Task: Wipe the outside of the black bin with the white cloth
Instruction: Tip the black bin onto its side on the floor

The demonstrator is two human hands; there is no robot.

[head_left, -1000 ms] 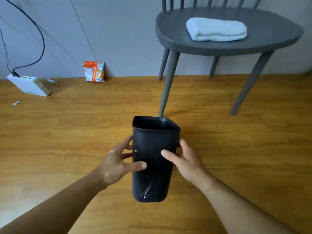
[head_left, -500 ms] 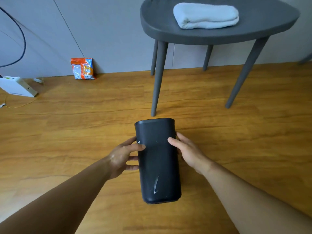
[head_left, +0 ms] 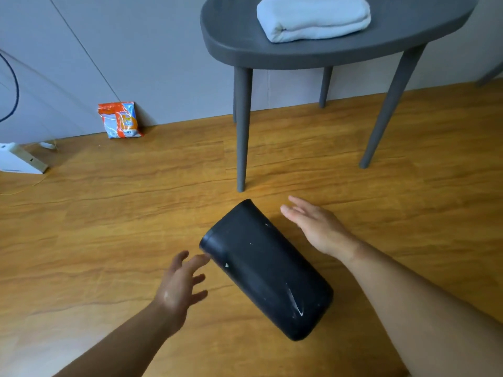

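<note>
The black bin (head_left: 265, 270) lies slanted on its side between the left hand (head_left: 179, 287) and the right hand (head_left: 313, 227). Both hands are spread open and empty. The folded white cloth (head_left: 313, 19) rests on the chair (head_left: 272, 54).

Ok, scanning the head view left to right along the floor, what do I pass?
White box → orange packet → left hand → black bin → right hand. Chair and white cloth overlap the bin's span, so omitted.
</note>
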